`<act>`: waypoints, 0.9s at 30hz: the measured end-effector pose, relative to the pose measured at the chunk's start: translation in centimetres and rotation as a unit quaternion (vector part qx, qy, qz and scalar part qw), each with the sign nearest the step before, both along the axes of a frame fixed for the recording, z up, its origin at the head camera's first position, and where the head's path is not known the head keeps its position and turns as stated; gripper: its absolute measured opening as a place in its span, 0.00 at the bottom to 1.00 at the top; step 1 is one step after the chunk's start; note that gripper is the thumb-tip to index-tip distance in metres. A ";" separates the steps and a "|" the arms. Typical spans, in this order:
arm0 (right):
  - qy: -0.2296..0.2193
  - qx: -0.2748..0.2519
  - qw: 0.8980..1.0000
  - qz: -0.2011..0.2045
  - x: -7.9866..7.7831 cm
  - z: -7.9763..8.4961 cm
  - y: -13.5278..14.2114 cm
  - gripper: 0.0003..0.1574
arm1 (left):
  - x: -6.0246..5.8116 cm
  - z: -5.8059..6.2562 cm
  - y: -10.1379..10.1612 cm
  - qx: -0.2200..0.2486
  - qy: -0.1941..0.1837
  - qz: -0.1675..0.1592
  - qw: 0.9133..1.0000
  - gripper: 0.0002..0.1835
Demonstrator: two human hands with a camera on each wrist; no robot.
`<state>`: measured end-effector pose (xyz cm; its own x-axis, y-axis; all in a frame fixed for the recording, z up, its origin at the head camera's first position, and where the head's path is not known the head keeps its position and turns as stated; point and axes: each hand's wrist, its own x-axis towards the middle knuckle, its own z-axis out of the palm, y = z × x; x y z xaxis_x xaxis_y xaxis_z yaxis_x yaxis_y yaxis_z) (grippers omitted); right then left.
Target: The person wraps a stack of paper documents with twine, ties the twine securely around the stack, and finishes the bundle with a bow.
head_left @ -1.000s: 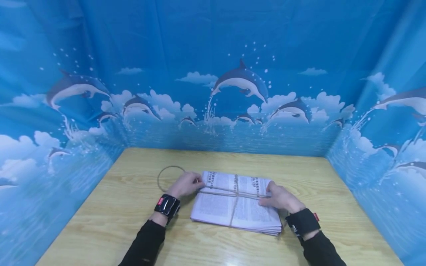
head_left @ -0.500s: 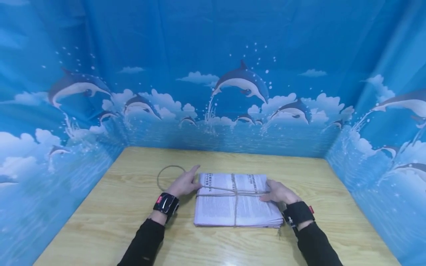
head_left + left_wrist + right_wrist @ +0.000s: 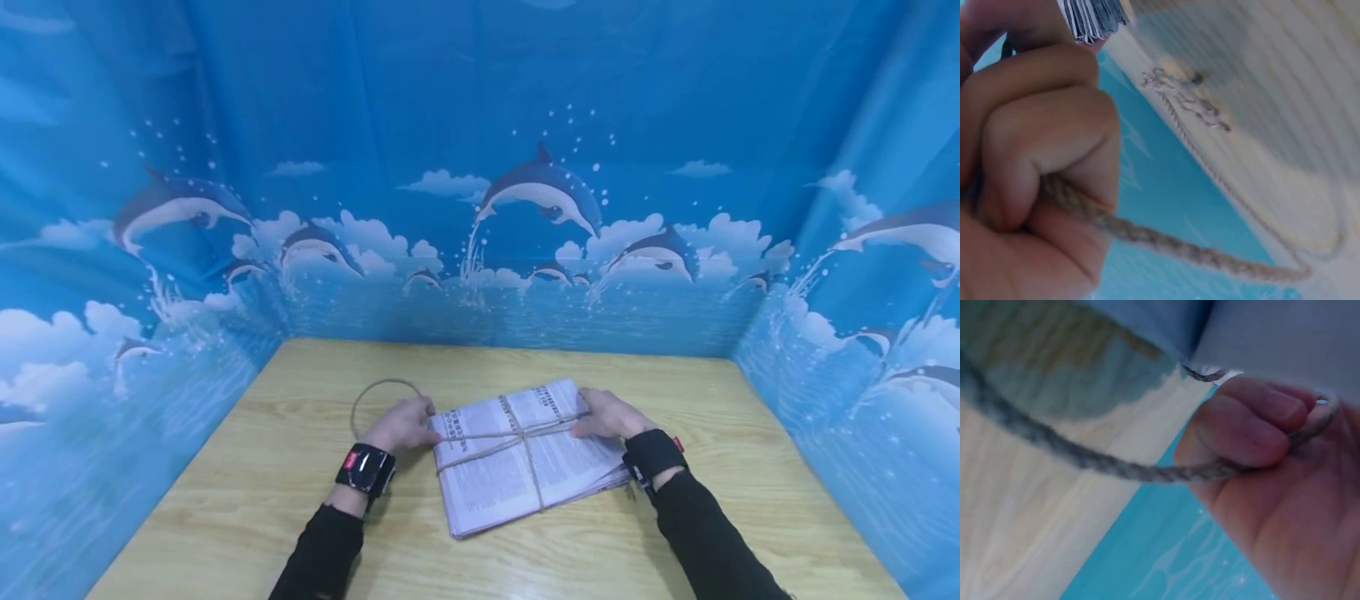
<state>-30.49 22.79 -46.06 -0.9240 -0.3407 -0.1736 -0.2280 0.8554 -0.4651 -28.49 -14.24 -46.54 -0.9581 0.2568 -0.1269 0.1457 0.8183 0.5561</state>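
A folded stack of newspapers (image 3: 487, 492) lies turned at an angle on the wooden table, with twine (image 3: 532, 469) crossed over its top. At the stack's left edge is my left hand (image 3: 401, 425); in the left wrist view its curled fingers grip the twine (image 3: 1172, 245). My right hand (image 3: 611, 415) is at the far right corner, thumb and finger close to the crossing strands. In the right wrist view its fingers curl over the twine (image 3: 1116, 467), beneath the paper. The stack's underside is hidden in the head view.
A loose loop of twine (image 3: 386, 381) lies on the wooden table (image 3: 300, 467) behind my left hand. Blue dolphin-print sheeting (image 3: 480, 308) stands along the back and both sides of the table. Frayed, knotted twine (image 3: 1188, 100) shows in the left wrist view.
The newspaper stack has turned counterclockwise, its right side swinging away and its left side nearer. Both hands shift left; the left fingers, spread half a second ago, have drawn in.
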 end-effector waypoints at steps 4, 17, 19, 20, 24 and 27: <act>0.029 -0.026 0.999 0.002 1.6 -0.3 0.5 0.38 | 0.3 -0.2 0.3 -0.014 0.005 0.013 1.000 0.18; -0.053 -0.072 0.995 0.052 6.1 0.7 1.6 0.23 | 0.3 0.1 0.7 -0.028 0.012 0.025 0.999 0.19; -0.083 -0.092 0.992 0.035 6.3 1.0 1.4 0.19 | 0.4 0.0 0.7 -0.028 0.014 0.025 0.999 0.18; -0.092 -0.101 0.990 0.027 6.3 1.1 1.3 0.18 | 0.5 0.0 0.6 -0.027 0.014 0.027 0.999 0.17; -0.042 -0.087 0.995 0.006 5.7 1.2 1.1 0.17 | 0.8 0.1 0.5 -0.030 0.020 0.027 0.999 0.15; 0.021 -0.059 0.998 -0.002 4.9 0.8 1.0 0.18 | 1.0 0.4 0.3 -0.033 0.026 0.017 0.999 0.15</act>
<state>-25.60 23.83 -45.23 -0.9311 -0.3528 -0.0930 -0.2464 0.7960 -0.5529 -27.45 -13.92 -46.16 -0.9720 0.2158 -0.0928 0.1435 0.8581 0.4930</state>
